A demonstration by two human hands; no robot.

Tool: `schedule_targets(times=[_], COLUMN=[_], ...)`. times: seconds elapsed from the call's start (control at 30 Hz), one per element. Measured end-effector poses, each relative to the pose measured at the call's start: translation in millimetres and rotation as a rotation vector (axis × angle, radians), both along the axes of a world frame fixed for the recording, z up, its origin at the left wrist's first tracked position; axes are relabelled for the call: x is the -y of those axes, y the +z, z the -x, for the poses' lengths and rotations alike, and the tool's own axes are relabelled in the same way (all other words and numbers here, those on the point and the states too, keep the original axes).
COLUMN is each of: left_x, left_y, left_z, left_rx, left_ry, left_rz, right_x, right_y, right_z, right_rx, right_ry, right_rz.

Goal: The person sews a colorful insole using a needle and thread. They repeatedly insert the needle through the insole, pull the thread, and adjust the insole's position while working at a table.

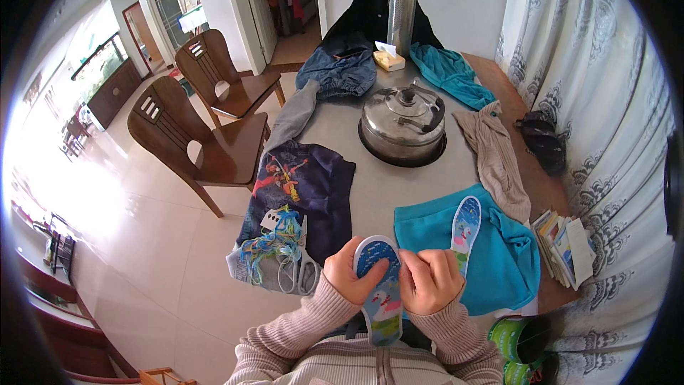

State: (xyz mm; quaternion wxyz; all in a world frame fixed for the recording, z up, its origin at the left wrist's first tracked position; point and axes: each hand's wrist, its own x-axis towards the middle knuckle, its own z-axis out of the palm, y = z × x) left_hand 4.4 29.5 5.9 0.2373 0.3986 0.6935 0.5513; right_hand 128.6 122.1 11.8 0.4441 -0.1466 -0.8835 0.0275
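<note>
My left hand [352, 272] grips an embroidered shoe insole [383, 305] with a swan pattern and white edge, the thumb lying across its face. At the insole's upper right edge, my right hand [429, 280] has thumb and forefinger pinched together; a needle or thread between them is too small to make out. A second insole [466, 229] of like pattern lies on folded teal cloth [427, 219], partly behind my right hand. To the left, a tangle of blue, green and yellow embroidery thread [272, 246] and white-handled scissors [305, 272] rest on folded clothes.
A lidded steel pot [402, 123] sits in the metal-topped table [363, 184], before a vertical metal pipe [402, 5]. Around it lie a dark printed garment [320, 187], jeans [342, 72], a beige knit garment [494, 155] and a tissue box [389, 61]. Books [564, 248] stack right; wooden chairs [230, 155] stand left.
</note>
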Motion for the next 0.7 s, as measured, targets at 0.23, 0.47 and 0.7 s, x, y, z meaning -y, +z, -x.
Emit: schedule_targets(times=[0.23,0.47,0.7], left_x=[0.1,0.0,0.8], left_y=[1.1,1.3,4.5], left_z=[2.1,1.2,-3.3], left_rx=[-0.010,-0.010,-0.107], left_ry=[0.008,0.001,0.045], left_rz=[0.021,0.008,-0.017], right_x=[2.5,1.6,0.9], right_y=[4.1,3.0,10.6], right_z=[-0.9,2.2,2.4], right_rx=[0.018,-0.004,0.055], right_ry=[0.009,0.002,0.018], right_rz=[0.023,0.028,-0.019])
